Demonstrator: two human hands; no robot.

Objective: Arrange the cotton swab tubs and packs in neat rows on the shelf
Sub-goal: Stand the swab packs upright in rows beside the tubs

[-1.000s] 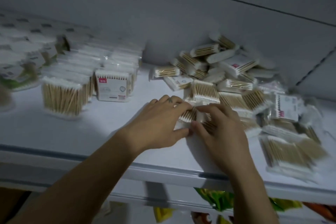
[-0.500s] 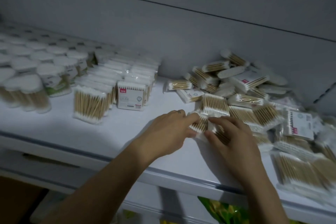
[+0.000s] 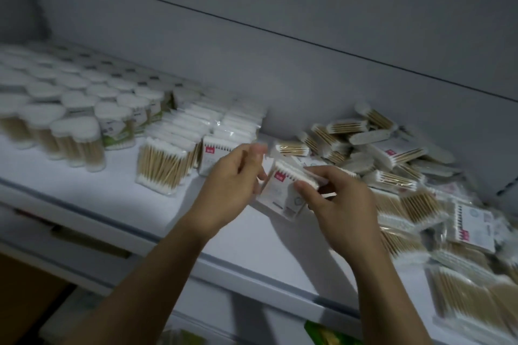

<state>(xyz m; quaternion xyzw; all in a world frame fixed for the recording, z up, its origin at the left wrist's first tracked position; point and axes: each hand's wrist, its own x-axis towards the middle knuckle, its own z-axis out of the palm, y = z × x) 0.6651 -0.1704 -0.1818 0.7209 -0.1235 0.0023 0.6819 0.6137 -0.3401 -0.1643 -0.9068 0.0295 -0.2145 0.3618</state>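
Observation:
My right hand (image 3: 340,204) pinches a white cotton swab pack (image 3: 283,194) with a red label, lifted and tilted above the shelf (image 3: 84,193). My left hand (image 3: 232,185) is at the pack's left edge with fingers curled; whether it grips the pack is unclear. Two neat rows of upright swab packs (image 3: 168,165) stand left of the hands. Round swab tubs (image 3: 70,120) fill the far left. A loose heap of packs (image 3: 392,165) lies on the right.
The grey back wall (image 3: 280,64) rises behind the shelf. The shelf's front edge (image 3: 252,266) runs below my forearms. Coloured packets (image 3: 322,336) show on a lower level. Bare shelf surface lies between the rows and the heap.
Both hands have lifted off the shelf surface. The pack that lay flat under my fingers is now raised and turned label-forward. The view shifted left, showing more tubs.

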